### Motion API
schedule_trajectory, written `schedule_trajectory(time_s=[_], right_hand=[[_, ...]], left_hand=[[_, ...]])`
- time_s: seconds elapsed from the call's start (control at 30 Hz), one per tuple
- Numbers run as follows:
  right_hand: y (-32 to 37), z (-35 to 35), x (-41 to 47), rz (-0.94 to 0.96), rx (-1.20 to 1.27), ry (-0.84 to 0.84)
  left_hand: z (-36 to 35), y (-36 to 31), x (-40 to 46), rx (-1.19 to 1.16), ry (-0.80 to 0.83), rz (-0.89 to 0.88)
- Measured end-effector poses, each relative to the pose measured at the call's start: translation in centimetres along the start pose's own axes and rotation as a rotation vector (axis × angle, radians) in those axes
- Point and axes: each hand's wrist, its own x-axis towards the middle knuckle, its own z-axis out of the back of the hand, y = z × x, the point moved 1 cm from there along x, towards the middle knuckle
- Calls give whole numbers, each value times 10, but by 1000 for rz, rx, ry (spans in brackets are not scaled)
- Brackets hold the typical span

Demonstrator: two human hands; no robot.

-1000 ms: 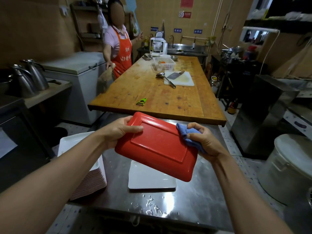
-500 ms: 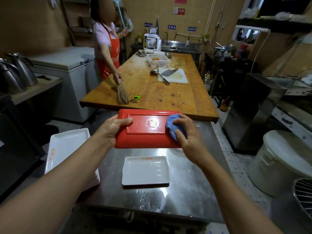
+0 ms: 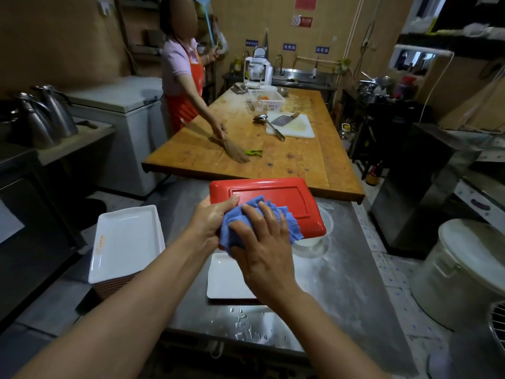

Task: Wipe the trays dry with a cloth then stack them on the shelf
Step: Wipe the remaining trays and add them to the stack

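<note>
A red rectangular tray (image 3: 284,195) is held upside down above the steel table (image 3: 341,283). My left hand (image 3: 211,217) grips its near left edge, thumb on top. My right hand (image 3: 263,242) presses a blue cloth (image 3: 284,220) flat against the tray's underside, fingers spread over the cloth. A white tray (image 3: 224,280) lies on the steel table beneath my hands, partly hidden by my right wrist. A stack of white trays (image 3: 125,242) sits at the table's left end.
A wooden table (image 3: 289,157) stands beyond, with a cutting board (image 3: 297,127), cleaver, ladle and white basket (image 3: 266,101). A person in an orange apron (image 3: 183,86) sweeps it with a hand brush. Water drops lie on the steel table's near edge. A white lidded bin (image 3: 470,269) stands right.
My right hand slid the blue cloth from the tray's right side to its near left part, beside my left hand. The person has swept the brush further across the wooden table.
</note>
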Motion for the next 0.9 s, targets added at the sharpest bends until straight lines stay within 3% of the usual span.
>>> schedule_trajectory(time_s=[0.13, 0.37, 0.57, 0.73, 0.9], right_hand=[[-2, 4, 4, 13, 72, 31], [-3, 12, 39, -158, 234, 51], [-2, 12, 56, -91, 193, 110], [-36, 19, 55, -218, 167, 23], [-56, 18, 42, -419, 408, 14]], left_hand=[[5, -2, -4, 6, 34, -112], [14, -2, -11, 46, 25, -155], [25, -6, -12, -10, 25, -126], [38, -4, -16, -75, -7, -70], [51, -3, -17, -86, -21, -24]])
